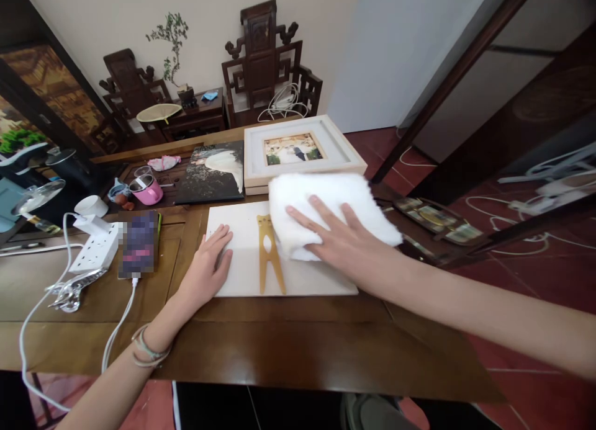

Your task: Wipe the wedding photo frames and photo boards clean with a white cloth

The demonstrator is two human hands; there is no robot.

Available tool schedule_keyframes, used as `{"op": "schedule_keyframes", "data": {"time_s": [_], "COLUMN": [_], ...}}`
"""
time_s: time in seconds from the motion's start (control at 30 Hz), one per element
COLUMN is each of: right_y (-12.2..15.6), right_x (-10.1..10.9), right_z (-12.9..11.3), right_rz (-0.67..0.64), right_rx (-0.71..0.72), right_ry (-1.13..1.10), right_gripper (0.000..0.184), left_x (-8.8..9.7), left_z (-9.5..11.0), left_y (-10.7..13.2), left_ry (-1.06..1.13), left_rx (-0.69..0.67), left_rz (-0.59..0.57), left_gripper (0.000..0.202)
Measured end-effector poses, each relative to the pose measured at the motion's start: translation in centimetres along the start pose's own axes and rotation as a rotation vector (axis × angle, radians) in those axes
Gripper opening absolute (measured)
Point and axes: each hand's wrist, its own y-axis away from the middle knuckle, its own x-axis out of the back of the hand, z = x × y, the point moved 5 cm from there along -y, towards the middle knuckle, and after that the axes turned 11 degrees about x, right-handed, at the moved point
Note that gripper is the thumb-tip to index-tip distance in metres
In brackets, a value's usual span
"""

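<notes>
A white panel [242, 268] lies face down on the wooden table [288, 349], with a tan wooden stand piece [269, 250] on its back. My left hand [207, 268] rests flat on the panel's left edge, fingers stretched out. My right hand [342, 237] lies flat, fingers spread, on a folded white towel [326, 200] that covers the panel's right upper part.
Behind the panel sit a white framed photo [298, 151] and a dark photo print [214, 169]. To the left are a phone [138, 244], a white power strip [95, 247] with cables, and a pink cup [148, 189]. Small photos [435, 222] lie at right. Carved chairs stand by the wall.
</notes>
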Motion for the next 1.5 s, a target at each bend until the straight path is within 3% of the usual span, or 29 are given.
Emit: {"op": "schedule_keyframes", "data": {"time_s": [0.13, 0.3, 0.4, 0.5, 0.6, 0.73, 0.83, 0.97, 1.13, 1.27, 1.37, 1.5], "right_y": [-0.1, 3.9, 5.2, 4.2, 1.7, -1.6, -2.6, -1.2, 3.3, 5.9, 5.4, 2.2], "right_x": [-1.7, -0.9, -0.4, -0.2, -0.2, -1.0, -1.8, -1.8, 0.1, 2.5, 3.4, 2.3], "right_z": [-1.6, -5.8, -6.9, -5.5, -2.3, 2.1, 3.6, 2.3, -3.0, -5.6, -5.0, -1.2], "right_rz": [-0.058, 0.115, 0.125, 0.004, -0.113, -0.132, -0.115, -0.077, -0.038, -0.042, -0.075, -0.124], "right_rx": [0.107, 0.100, 0.093, 0.102, 0.122, 0.145, 0.149, 0.169, 0.183, 0.192, 0.222, 0.168], "right_ry": [-0.124, -0.230, -0.301, -0.373, -0.393, -0.372, -0.370, -0.366, -0.420, -0.524, -0.573, -0.609], "right_gripper": [0.049, 0.030, 0.030, 0.047, 0.058, 0.056, 0.059, 0.056, 0.060, 0.039, 0.039, 0.051], "left_x": [0.0, -0.2, -0.2, -0.1, 0.0, 0.0, 0.0, 0.0, -0.1, -0.1, -0.1, -0.1], "left_z": [0.0, 0.0, 0.0, 0.1, 0.1, 0.0, -0.1, 0.0, 0.0, 0.0, 0.0, 0.0], "left_y": [0.0, 0.0, 0.0, 0.0, 0.0, 0.0, 0.0, 0.0, 0.0, 0.0, 0.0, 0.0], "left_ry": [-0.006, -0.031, -0.034, -0.035, -0.029, -0.017, -0.009, -0.013, -0.019, -0.020, -0.024, -0.026], "left_rx": [-0.004, -0.006, -0.006, -0.008, -0.011, -0.015, -0.013, -0.009, -0.011, -0.013, -0.010, -0.011], "left_rz": [0.007, 0.012, 0.010, 0.011, 0.012, 0.016, 0.011, 0.002, 0.007, 0.011, 0.009, 0.013], "left_gripper": [0.041, 0.043, 0.043, 0.042, 0.042, 0.041, 0.041, 0.042, 0.041, 0.041, 0.041, 0.041]}}
